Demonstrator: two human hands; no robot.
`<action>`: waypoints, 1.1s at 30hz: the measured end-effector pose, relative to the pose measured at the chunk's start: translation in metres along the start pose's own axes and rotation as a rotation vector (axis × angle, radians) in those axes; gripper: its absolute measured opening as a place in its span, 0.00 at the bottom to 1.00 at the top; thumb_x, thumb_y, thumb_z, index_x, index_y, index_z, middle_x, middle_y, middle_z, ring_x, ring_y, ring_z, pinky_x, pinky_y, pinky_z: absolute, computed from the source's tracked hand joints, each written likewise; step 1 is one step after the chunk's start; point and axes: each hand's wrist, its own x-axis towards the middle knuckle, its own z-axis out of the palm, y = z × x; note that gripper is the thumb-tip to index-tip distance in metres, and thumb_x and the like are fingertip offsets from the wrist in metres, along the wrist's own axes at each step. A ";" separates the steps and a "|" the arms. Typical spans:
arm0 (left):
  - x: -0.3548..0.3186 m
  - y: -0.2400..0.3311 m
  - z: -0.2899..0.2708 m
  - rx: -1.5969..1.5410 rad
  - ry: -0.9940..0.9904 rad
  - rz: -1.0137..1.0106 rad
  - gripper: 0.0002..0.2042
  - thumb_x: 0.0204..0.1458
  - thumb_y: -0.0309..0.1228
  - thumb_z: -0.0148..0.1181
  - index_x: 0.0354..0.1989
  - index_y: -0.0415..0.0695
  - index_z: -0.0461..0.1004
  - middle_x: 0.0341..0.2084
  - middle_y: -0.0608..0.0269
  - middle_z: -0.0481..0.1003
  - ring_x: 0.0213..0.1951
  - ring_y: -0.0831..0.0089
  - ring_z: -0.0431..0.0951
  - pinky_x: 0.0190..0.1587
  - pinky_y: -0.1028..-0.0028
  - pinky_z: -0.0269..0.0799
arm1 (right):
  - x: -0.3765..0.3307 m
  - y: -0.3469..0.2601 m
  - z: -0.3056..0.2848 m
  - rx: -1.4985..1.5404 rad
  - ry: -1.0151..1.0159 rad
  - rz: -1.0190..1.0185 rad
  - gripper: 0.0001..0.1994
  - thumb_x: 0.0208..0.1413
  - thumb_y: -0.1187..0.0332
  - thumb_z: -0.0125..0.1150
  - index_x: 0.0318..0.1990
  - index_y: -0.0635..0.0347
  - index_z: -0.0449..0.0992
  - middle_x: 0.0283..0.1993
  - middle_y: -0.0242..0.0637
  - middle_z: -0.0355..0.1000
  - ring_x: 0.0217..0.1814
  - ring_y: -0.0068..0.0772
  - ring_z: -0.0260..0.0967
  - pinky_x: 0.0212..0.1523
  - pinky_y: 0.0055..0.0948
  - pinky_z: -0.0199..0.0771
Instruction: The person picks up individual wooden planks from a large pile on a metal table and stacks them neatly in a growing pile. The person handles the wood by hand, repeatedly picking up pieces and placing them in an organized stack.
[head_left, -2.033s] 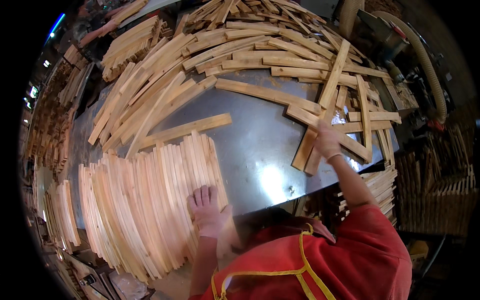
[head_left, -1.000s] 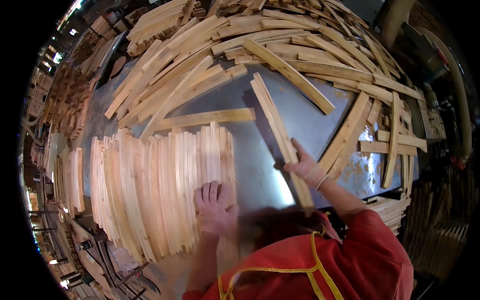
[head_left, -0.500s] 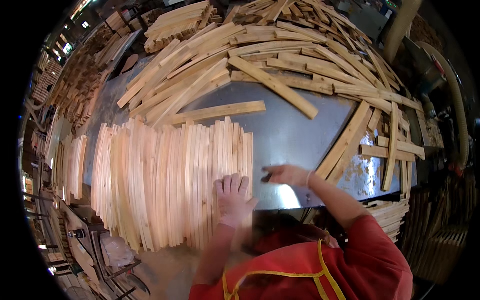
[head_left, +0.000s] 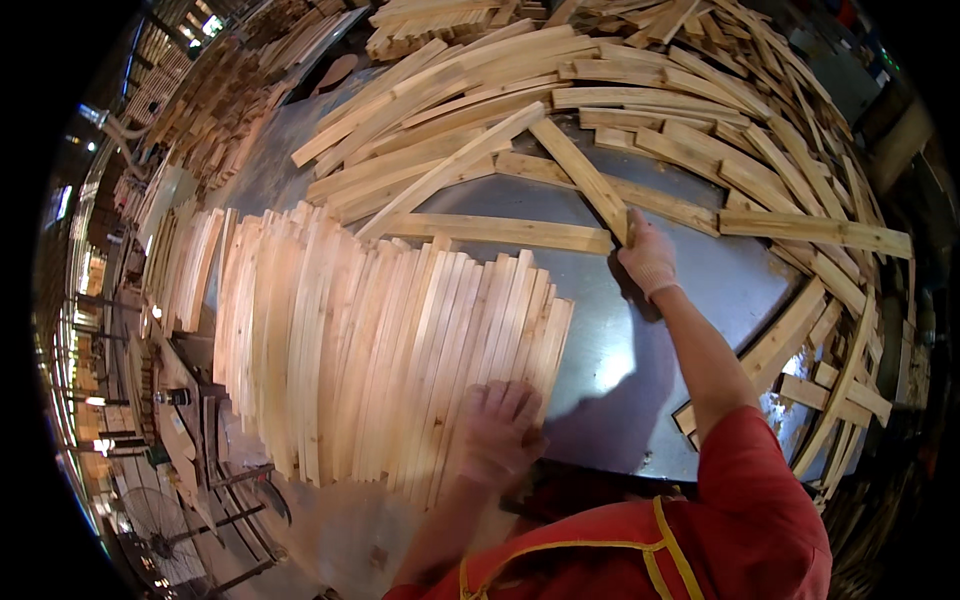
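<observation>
While slats (head_left: pixel 390 340) underlie left hand (head_left: pixel 498 435), board (head_left: pixel 580 172) touches right (head_left: pixel 650 257).

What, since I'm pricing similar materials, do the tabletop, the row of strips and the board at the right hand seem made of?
Tabletop: probably bare sheet metal, smooth and grey, with bright glare.
Row of strips: wood, seemingly unfinished, pale with a few knots.
Board: likely wood too, yellower, with faint streaks; any coating is unclear.
</observation>
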 end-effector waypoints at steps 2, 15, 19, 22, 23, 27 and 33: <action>-0.001 -0.001 0.003 0.013 0.026 -0.014 0.35 0.34 0.45 0.78 0.55 0.49 0.77 0.56 0.57 0.72 0.61 0.51 0.71 0.67 0.43 0.61 | -0.001 -0.005 -0.009 -0.012 -0.002 -0.074 0.38 0.53 0.64 0.69 0.73 0.50 0.65 0.63 0.52 0.74 0.66 0.58 0.72 0.64 0.51 0.75; -0.002 -0.010 0.013 0.026 0.195 0.015 0.27 0.35 0.41 0.73 0.48 0.49 0.77 0.49 0.55 0.74 0.53 0.53 0.75 0.61 0.49 0.69 | 0.065 -0.085 -0.003 -0.312 -0.284 -0.507 0.42 0.50 0.64 0.75 0.74 0.51 0.62 0.59 0.52 0.78 0.63 0.56 0.77 0.61 0.50 0.77; -0.013 -0.008 0.021 0.079 0.180 -0.014 0.29 0.38 0.44 0.72 0.52 0.48 0.77 0.51 0.54 0.73 0.55 0.54 0.73 0.62 0.48 0.66 | 0.044 -0.001 -0.076 -0.249 -0.156 -0.431 0.43 0.50 0.65 0.74 0.77 0.53 0.63 0.52 0.56 0.80 0.57 0.60 0.79 0.56 0.51 0.79; -0.012 -0.007 0.004 0.040 0.037 -0.037 0.30 0.41 0.48 0.70 0.54 0.48 0.76 0.53 0.56 0.72 0.60 0.54 0.70 0.68 0.47 0.60 | -0.026 0.080 -0.124 -0.007 -0.219 -0.162 0.44 0.50 0.71 0.72 0.78 0.56 0.64 0.48 0.53 0.82 0.49 0.50 0.81 0.51 0.42 0.80; -0.012 -0.007 0.001 0.049 0.012 -0.052 0.31 0.42 0.49 0.69 0.55 0.48 0.76 0.54 0.56 0.72 0.61 0.54 0.70 0.70 0.47 0.58 | -0.061 0.064 -0.144 0.047 -0.394 0.041 0.44 0.51 0.76 0.70 0.79 0.60 0.61 0.46 0.48 0.81 0.46 0.38 0.78 0.50 0.33 0.78; -0.025 -0.004 0.010 0.162 -0.098 -0.011 0.36 0.55 0.56 0.60 0.71 0.50 0.70 0.69 0.56 0.67 0.73 0.55 0.60 0.79 0.46 0.42 | -0.196 0.148 -0.060 0.744 -0.443 0.210 0.47 0.56 0.69 0.76 0.82 0.60 0.58 0.58 0.40 0.77 0.48 0.29 0.75 0.48 0.30 0.80; -0.027 -0.010 0.021 0.236 -0.221 -0.056 0.38 0.62 0.62 0.53 0.77 0.56 0.65 0.77 0.55 0.59 0.79 0.54 0.52 0.82 0.46 0.34 | -0.352 -0.030 0.012 0.619 -0.733 0.302 0.54 0.65 0.51 0.68 0.84 0.66 0.35 0.58 0.54 0.81 0.57 0.45 0.80 0.59 0.38 0.80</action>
